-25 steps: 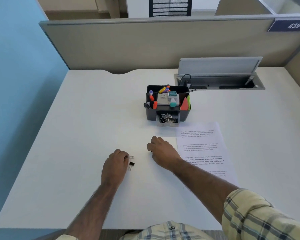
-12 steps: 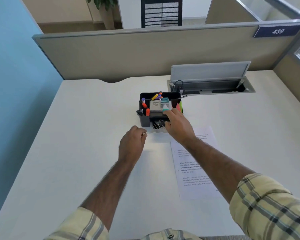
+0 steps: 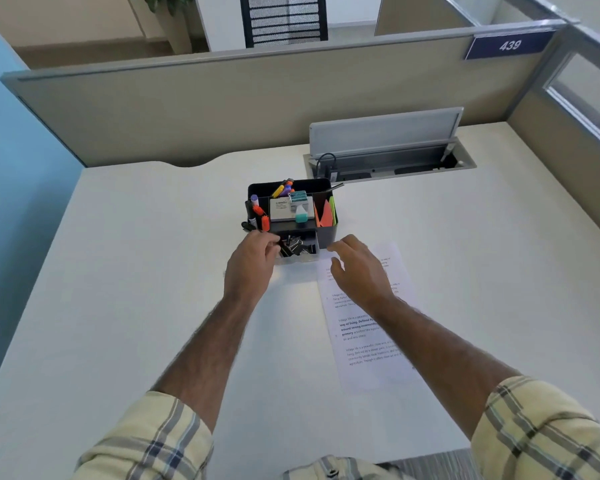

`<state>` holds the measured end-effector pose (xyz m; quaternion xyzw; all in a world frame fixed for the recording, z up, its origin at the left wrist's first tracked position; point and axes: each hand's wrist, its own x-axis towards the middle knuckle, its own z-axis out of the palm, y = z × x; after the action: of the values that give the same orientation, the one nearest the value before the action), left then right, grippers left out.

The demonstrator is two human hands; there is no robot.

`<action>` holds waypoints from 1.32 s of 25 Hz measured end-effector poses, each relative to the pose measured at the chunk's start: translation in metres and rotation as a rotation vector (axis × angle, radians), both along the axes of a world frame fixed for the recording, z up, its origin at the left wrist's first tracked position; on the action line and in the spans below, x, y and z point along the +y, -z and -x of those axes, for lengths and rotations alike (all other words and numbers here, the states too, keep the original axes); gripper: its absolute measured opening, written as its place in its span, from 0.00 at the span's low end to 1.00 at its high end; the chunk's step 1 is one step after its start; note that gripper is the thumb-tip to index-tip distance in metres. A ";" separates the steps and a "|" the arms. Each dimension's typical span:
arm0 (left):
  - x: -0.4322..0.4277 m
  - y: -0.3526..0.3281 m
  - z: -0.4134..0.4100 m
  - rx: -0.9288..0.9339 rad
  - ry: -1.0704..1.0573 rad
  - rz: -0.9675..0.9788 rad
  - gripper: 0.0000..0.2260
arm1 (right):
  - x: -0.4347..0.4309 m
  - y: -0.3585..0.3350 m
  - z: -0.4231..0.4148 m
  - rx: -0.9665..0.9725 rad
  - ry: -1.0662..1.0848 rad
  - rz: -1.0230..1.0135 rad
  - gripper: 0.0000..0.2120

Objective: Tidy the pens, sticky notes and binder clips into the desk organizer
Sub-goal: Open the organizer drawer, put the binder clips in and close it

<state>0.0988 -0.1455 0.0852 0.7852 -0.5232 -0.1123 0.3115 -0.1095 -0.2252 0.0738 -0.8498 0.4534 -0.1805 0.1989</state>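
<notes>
The dark grey desk organizer [image 3: 327,233] stands mid-desk. Coloured pens [image 3: 284,188] and markers [image 3: 258,213] fill its back and left slots, and orange and green sticky notes [image 3: 326,213] its right slot. Its small front drawer [image 3: 300,255] is pulled out and holds several black binder clips [image 3: 297,247]. My left hand [image 3: 252,263] has its fingertips pinched at the drawer's left edge, on a black binder clip that is mostly hidden. My right hand [image 3: 357,270] hovers just right of the drawer, fingers spread and holding nothing.
A printed sheet of paper [image 3: 371,344] lies under my right forearm. Behind the organizer is an open cable hatch [image 3: 388,164] with a raised lid. A beige partition [image 3: 222,105] bounds the desk at the back and a blue wall [image 3: 14,168] on the left.
My left hand picked the binder clip off the desk and carried it forward to the drawer. My right hand reached the organizer, then drew back to the drawer's right side.
</notes>
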 end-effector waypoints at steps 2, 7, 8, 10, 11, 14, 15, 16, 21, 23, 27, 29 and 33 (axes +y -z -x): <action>0.036 0.011 -0.013 0.005 0.004 -0.034 0.07 | 0.005 0.003 -0.002 -0.016 -0.017 0.013 0.12; 0.156 0.048 -0.045 0.140 -0.087 -0.282 0.11 | 0.038 0.016 -0.031 -0.054 -0.151 0.014 0.10; 0.174 0.055 -0.045 0.158 -0.098 -0.348 0.14 | 0.049 0.020 -0.038 -0.050 -0.190 -0.005 0.10; 0.194 0.069 -0.039 0.133 -0.086 -0.437 0.17 | 0.067 0.027 -0.051 -0.015 -0.272 -0.051 0.10; 0.197 0.074 -0.034 0.105 -0.080 -0.439 0.18 | 0.075 0.030 -0.056 0.014 -0.313 -0.071 0.10; 0.191 0.078 -0.023 0.028 -0.114 -0.395 0.15 | 0.091 0.037 -0.068 0.087 -0.401 -0.106 0.10; 0.187 0.077 -0.020 0.003 -0.124 -0.389 0.13 | 0.094 0.038 -0.071 0.104 -0.417 -0.115 0.10; 0.184 0.076 -0.016 -0.026 -0.130 -0.390 0.12 | 0.096 0.039 -0.073 0.120 -0.427 -0.124 0.11; 0.173 0.074 -0.001 0.026 -0.209 -0.344 0.04 | 0.105 0.045 -0.076 0.216 -0.442 -0.217 0.11; 0.161 0.069 0.004 0.333 -0.314 -0.230 0.02 | 0.108 0.044 -0.076 0.164 -0.405 -0.349 0.11; 0.129 0.054 0.008 1.063 -0.351 -0.071 0.05 | 0.107 0.032 -0.078 -0.024 -0.319 -0.447 0.11; 0.111 0.045 0.009 1.226 -0.279 -0.040 0.07 | 0.099 0.021 -0.079 -0.065 -0.276 -0.376 0.08; 0.069 0.022 0.015 1.252 -0.224 0.009 0.07 | 0.059 -0.001 -0.075 -0.072 -0.142 -0.272 0.04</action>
<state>0.0843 -0.0769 0.0630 0.6195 -0.1575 -0.5145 0.5716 -0.0345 -0.1663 0.0753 -0.8379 0.4051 -0.1335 0.3405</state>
